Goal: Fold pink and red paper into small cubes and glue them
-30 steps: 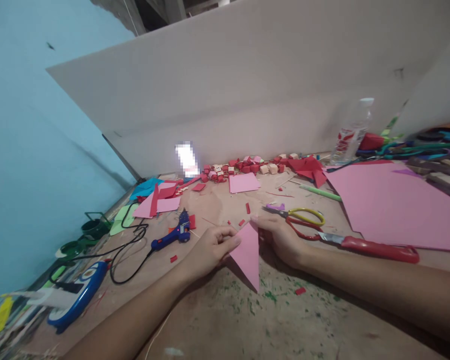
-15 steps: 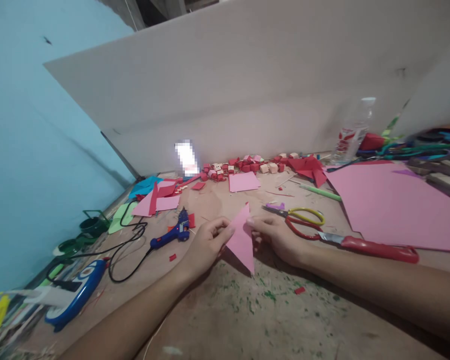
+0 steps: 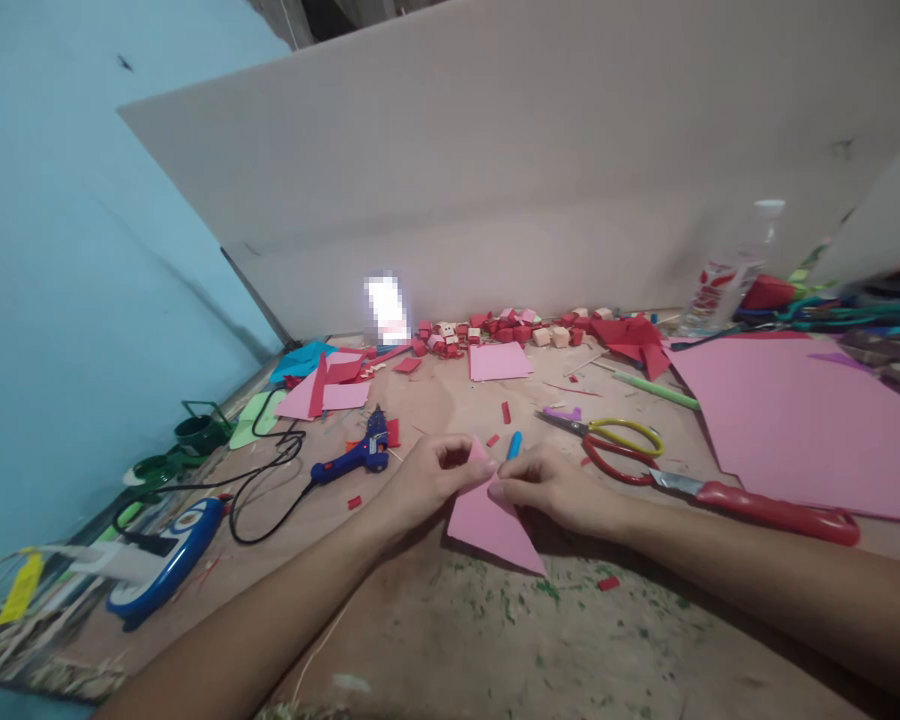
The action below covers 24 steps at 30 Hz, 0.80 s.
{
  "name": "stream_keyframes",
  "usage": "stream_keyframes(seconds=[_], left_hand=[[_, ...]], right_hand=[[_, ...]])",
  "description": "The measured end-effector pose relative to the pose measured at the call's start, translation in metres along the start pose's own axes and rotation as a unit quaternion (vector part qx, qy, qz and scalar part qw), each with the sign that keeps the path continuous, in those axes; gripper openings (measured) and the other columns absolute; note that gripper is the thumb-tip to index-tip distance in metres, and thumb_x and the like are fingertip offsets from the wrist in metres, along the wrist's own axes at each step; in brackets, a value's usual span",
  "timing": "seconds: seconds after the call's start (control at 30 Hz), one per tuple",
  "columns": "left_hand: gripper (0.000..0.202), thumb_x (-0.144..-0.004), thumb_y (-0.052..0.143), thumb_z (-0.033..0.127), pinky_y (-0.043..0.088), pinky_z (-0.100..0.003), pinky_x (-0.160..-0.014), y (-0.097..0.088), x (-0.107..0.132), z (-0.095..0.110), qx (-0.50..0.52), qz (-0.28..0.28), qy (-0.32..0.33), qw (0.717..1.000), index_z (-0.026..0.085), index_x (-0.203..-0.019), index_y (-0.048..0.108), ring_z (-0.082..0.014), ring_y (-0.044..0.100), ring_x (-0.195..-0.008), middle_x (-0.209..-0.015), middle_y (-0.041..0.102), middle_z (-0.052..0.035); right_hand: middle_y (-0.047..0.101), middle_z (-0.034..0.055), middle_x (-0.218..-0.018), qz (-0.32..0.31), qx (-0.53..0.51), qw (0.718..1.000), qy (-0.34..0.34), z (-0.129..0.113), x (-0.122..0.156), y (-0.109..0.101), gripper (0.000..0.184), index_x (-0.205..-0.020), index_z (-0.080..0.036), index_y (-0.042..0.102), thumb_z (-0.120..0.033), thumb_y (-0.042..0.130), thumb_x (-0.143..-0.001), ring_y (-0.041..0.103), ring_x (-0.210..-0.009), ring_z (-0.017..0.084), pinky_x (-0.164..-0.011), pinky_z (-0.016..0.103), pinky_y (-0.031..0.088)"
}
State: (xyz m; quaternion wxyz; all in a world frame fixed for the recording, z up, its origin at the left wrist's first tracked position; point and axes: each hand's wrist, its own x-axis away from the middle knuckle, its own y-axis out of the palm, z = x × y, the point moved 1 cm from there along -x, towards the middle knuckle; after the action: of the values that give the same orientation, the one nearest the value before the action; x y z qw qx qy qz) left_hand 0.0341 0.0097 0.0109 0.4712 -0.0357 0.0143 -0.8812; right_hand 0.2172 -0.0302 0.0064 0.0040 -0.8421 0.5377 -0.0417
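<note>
A pink paper triangle (image 3: 491,525) lies near the middle of the worktable (image 3: 495,640), its point aimed toward me. My left hand (image 3: 431,480) pinches its upper left corner with curled fingers. My right hand (image 3: 551,483) pinches the upper edge from the right, and a blue pen tip (image 3: 514,445) pokes out just above its fingers. Both hands meet at the top of the paper.
Yellow-handled scissors (image 3: 607,436) and a red-handled cutter (image 3: 765,508) lie right of my hands. A large pink sheet (image 3: 802,420) covers the right side. A blue glue gun (image 3: 352,458) with black cord lies left. Red paper scraps and cubes (image 3: 510,330) line the white board; a bottle (image 3: 727,275) stands behind.
The pink triangle was raised and turned between my hands, and now lies flatter on the table with its point swung right. A blue pen tip has come into sight by my right hand.
</note>
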Motion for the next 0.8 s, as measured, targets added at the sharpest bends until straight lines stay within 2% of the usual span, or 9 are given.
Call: stream_keyframes(seconds=[0.1, 0.27, 0.37, 0.47, 0.6, 0.67, 0.8], left_hand=[[0.035, -0.073, 0.083, 0.044, 0.037, -0.023, -0.056, 0.001, 0.000, -0.002, 0.024, 0.011, -0.005, 1.000, 0.013, -0.068, 0.067, -0.0124, 0.050, -0.061, -0.067, 0.060, -0.0006], [0.035, -0.073, 0.082, 0.043, 0.035, -0.023, -0.055, -0.006, -0.003, -0.004, 0.071, 0.113, 0.011, 0.991, 0.015, -0.066, 0.062, -0.0112, 0.048, -0.057, -0.062, 0.055, 0.0023], [0.033, -0.072, 0.081, 0.039, 0.033, -0.022, -0.054, -0.015, -0.007, -0.003, 0.099, 0.181, 0.030, 0.978, 0.016, -0.065, 0.058, -0.0098, 0.044, -0.054, -0.060, 0.051, 0.0050], [0.034, -0.072, 0.080, 0.037, 0.033, -0.022, -0.053, -0.021, -0.011, -0.003, 0.116, 0.239, 0.056, 0.962, 0.017, -0.062, 0.054, -0.0091, 0.041, -0.053, -0.059, 0.047, 0.0060], [0.033, -0.069, 0.081, 0.033, 0.034, -0.022, -0.054, -0.025, -0.015, -0.006, 0.124, 0.282, 0.086, 0.947, 0.017, -0.060, 0.054, -0.0093, 0.042, -0.055, -0.060, 0.047, 0.0054], [0.031, -0.068, 0.081, 0.033, 0.033, -0.022, -0.053, -0.033, -0.017, -0.006, 0.130, 0.312, 0.097, 0.936, 0.018, -0.062, 0.054, -0.0092, 0.042, -0.054, -0.060, 0.047, 0.0059], [0.031, -0.070, 0.077, 0.038, 0.033, -0.021, -0.051, -0.060, -0.020, 0.003, 0.141, 0.387, 0.110, 0.904, 0.020, -0.070, 0.051, -0.0096, 0.044, -0.052, -0.062, 0.047, 0.0074]], right_hand=[[0.044, -0.0038, -0.050, -0.006, 0.030, 1.000, 0.001, -0.002, -0.001, 0.002, 0.041, -0.051, -0.018, 0.054, -0.036, 0.071, -0.084, 0.035, -0.050, 0.010, -0.050, 0.028, 0.022], [0.047, -0.0031, -0.048, 0.010, 0.044, 0.999, -0.002, -0.001, -0.003, -0.001, 0.044, -0.053, -0.017, 0.058, -0.040, 0.067, -0.089, 0.037, -0.048, 0.010, -0.047, 0.027, 0.022], [0.059, 0.0003, -0.051, -0.010, 0.031, 0.999, 0.004, 0.001, -0.002, -0.002, 0.043, -0.061, -0.015, 0.071, -0.045, 0.064, -0.092, 0.041, -0.044, 0.010, -0.046, 0.026, 0.024], [0.073, 0.0049, -0.063, -0.016, 0.011, 1.000, 0.003, 0.002, -0.003, -0.001, 0.040, -0.074, -0.014, 0.078, -0.047, 0.063, -0.092, 0.044, -0.044, 0.010, -0.047, 0.025, 0.029], [0.076, 0.0065, -0.067, -0.007, -0.011, 1.000, 0.004, 0.003, -0.003, -0.001, 0.038, -0.077, -0.014, 0.080, -0.047, 0.064, -0.090, 0.047, -0.044, 0.010, -0.047, 0.024, 0.032], [0.074, 0.0059, -0.064, -0.006, -0.019, 1.000, 0.008, 0.002, -0.002, -0.001, 0.038, -0.078, -0.014, 0.081, -0.046, 0.065, -0.089, 0.047, -0.044, 0.010, -0.047, 0.023, 0.032], [0.071, 0.0055, -0.058, -0.001, -0.025, 1.000, 0.014, 0.003, 0.002, 0.000, 0.034, -0.075, -0.012, 0.081, -0.043, 0.071, -0.085, 0.051, -0.047, 0.011, -0.048, 0.024, 0.035]])
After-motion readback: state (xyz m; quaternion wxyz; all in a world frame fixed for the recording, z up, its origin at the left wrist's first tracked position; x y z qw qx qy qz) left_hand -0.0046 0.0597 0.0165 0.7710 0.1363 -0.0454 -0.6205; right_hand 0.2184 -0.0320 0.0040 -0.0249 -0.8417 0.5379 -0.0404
